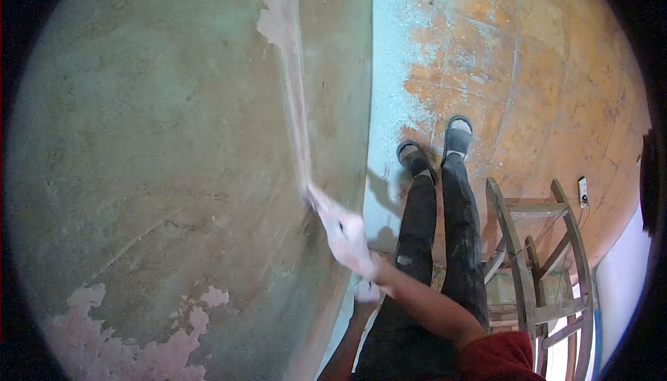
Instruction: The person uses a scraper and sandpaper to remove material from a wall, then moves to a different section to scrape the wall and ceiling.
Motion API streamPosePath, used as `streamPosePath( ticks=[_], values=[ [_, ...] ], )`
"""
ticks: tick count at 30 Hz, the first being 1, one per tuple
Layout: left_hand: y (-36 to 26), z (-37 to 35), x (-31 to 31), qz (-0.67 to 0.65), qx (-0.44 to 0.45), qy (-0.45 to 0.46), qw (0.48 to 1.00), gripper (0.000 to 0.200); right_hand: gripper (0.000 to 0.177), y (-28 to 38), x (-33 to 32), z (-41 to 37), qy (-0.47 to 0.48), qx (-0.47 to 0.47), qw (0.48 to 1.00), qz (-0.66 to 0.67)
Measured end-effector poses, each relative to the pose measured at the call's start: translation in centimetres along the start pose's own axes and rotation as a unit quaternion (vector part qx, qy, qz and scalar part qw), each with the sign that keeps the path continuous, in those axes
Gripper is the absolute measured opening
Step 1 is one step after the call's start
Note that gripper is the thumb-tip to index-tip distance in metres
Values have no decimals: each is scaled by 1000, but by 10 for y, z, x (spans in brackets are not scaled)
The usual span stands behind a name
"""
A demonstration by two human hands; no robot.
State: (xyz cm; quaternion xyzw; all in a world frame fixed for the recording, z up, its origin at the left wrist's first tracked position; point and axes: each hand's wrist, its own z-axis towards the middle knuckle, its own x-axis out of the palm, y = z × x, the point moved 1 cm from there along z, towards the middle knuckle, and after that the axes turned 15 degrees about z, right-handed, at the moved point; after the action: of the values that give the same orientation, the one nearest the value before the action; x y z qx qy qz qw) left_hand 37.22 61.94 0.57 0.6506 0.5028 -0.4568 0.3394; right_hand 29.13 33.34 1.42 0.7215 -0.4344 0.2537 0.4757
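My right hand [347,235], in a white glove and blurred, reaches across to the green-brown wall [174,117]. Its fingers are closed at the lower end of a long pale scraped strip [297,103]. Something dark and small shows at the fingertips against the wall, too blurred to name. My left hand [366,290], also white-gloved, is just below my right wrist and close to the wall. Its fingers are too small and partly hidden to read, and nothing identifiable shows in it.
My legs and grey slippers [459,136] are on the orange tiled floor [542,89], beside a pale, dusty strip [389,68] along the wall. A wooden ladder-like frame [517,263] stands at the right, with a white power strip [583,191] on the floor beyond.
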Motion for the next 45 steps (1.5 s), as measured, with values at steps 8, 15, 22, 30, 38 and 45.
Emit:
streamPosePath(
  ticks=[8,15,22,30,38,45],
  values=[
    [1,-5,-1,-22,-3,93,995,8,34,18,15,48,-20,-26,998,-59],
    [-12,22,-23,-252,-133,150,947,10,38,62,21,144,41,-125,984,-119],
    [-19,37,-34,-259,-141,56,954,21,35,40,0,49,48,18,990,-133],
    [-4,20,-18,-52,19,32,998,9,35,25,-4,38,40,-32,986,-161],
    [-13,28,-25,-237,-114,131,956,13,35,26,3,81,23,-54,993,-99],
    [-17,16,-25,-253,-242,175,920,7,42,27,-9,66,33,-60,980,-188]
  ],
)
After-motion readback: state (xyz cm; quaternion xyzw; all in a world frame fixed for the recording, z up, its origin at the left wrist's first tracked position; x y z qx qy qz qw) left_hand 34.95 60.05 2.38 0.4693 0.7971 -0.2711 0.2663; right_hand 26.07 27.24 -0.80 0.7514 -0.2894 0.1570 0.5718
